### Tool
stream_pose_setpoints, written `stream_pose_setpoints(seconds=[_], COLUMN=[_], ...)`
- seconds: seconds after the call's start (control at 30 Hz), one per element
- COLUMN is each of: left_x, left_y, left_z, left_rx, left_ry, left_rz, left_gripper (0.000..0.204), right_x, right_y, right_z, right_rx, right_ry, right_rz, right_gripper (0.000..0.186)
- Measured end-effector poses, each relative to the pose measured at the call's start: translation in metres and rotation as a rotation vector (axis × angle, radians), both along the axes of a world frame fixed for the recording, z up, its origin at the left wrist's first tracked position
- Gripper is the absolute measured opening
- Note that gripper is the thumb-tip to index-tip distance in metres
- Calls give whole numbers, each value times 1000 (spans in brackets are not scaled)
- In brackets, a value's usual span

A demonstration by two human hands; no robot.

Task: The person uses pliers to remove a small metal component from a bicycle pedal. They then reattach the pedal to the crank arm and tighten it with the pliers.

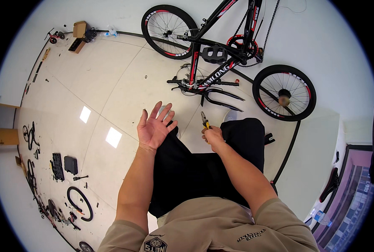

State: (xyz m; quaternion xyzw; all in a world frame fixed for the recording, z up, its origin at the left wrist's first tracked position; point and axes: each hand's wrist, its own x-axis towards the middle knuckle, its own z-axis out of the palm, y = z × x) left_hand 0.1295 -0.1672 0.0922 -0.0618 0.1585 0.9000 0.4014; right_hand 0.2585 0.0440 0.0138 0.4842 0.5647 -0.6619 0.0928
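Observation:
My left hand is raised palm up over my left knee, its fingers spread and nothing in it. Over my right thigh, my right hand is closed round the yellow handles of a pair of pliers, whose metal jaws point away from me. Beyond both hands a black and red bicycle frame stands upside down, its handlebar and mudguards down by the floor. A black pedal and a red-ringed chainring show on it. Neither hand touches the bicycle.
A wheel sits at the frame's far left; another wheel with a sprocket cluster leans on the wall at right. Leftward on the floor lie an open tool case, a loose tyre and bike parts. An open cardboard box stands far left.

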Motion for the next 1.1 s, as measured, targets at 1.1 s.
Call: stream_pose_setpoints(seconds=[1.1], left_x=[4], left_y=[8], left_z=[6], left_rx=[-54], left_ry=[2], left_rz=[-1], left_gripper=[65], right_x=[-2], right_y=[-1], right_z=[-21], right_rx=[159], right_ry=[-15], right_rz=[147], right_gripper=[17])
